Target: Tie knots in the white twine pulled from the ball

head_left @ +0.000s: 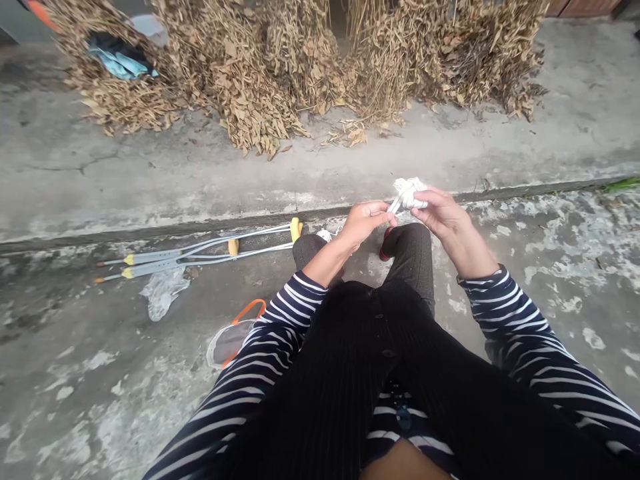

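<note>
A crumpled white strip bundle [409, 192] with thin dark lines, perhaps cloth, is held up above my right knee. My right hand [444, 217] grips it from the right, thumb and fingers closed on its edge. From the left, my left hand [366, 223] pinches a narrow band running down from the bundle, fingertips pressed together. Part of another white thing [326, 235] shows on the ground beyond my left wrist; my forearm and leg hide the rest. A bit of a red shoe [385, 245] shows beside my right leg.
A pair of metal crutches [215, 251] with yellow pads lies on the concrete at left. Near them are a clear plastic bag [165, 291] and an orange-handled bag [231, 341]. Past a low concrete step [320, 170], dried stalks [280, 73] are heaped, with a blue cloth [120, 63] on them.
</note>
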The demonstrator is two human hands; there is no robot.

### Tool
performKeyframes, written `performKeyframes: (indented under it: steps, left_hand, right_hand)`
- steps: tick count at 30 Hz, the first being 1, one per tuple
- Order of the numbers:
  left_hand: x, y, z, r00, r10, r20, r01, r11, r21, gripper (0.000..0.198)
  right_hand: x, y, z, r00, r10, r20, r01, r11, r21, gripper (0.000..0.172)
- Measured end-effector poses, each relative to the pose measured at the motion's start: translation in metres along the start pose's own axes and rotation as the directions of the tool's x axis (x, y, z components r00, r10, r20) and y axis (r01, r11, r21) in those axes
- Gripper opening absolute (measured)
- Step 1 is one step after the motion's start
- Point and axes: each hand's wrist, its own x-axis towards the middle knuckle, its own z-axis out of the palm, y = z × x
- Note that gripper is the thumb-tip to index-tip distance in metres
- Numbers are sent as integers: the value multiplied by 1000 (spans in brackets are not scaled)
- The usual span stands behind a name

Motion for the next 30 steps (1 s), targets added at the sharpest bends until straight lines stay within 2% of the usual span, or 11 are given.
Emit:
performKeyframes:
  steps: [4,6,10,14,16,18,19,21,23,26,30]
  left_hand:
    - [2,-4,-4,982,106,-159,-82,985,152,6]
    - [1,-2,-6,984,148,-99,-122,966,229,5]
    - [-3,-2,-9,994,-3,111,-23,972,234,20]
    - [-13,-9,-11,987,-55,152,31,987,158,29]
    - [-20,-8,-12,983,-82,165,59,988,141,29]
    - [-26,-4,-15,971,-117,211,92,988,121,30]
    - [-29,-1,-17,961,-131,243,108,988,107,31]
    - [-32,6,-22,944,-139,299,122,990,74,33]
    - [-31,14,-27,943,-108,316,103,994,32,36]
    - [-28,22,-35,954,-48,294,67,996,-55,37]
    - [-23,27,-37,968,-84,238,135,969,-205,33]
  right_hand:
    - [0,5,-2,1000,23,-22,-22,999,36,26]
    - [0,7,-2,997,38,-63,-32,995,93,24]
    - [7,14,0,989,-32,-142,48,992,114,25]
    - [17,20,4,970,-173,-172,172,985,-18,39]
    - [19,23,4,941,-286,-178,264,954,-140,48]
    - [21,28,1,881,-447,-156,378,863,-336,47]
    - [22,31,-2,837,-535,-116,436,779,-451,43]
    - [26,38,-10,745,-666,35,528,557,-642,33]
    - [30,46,-19,687,-697,207,587,363,-723,27]
    - [34,57,-29,668,-642,377,634,224,-740,26]
    - [32,62,-32,685,-591,426,633,194,-749,32]
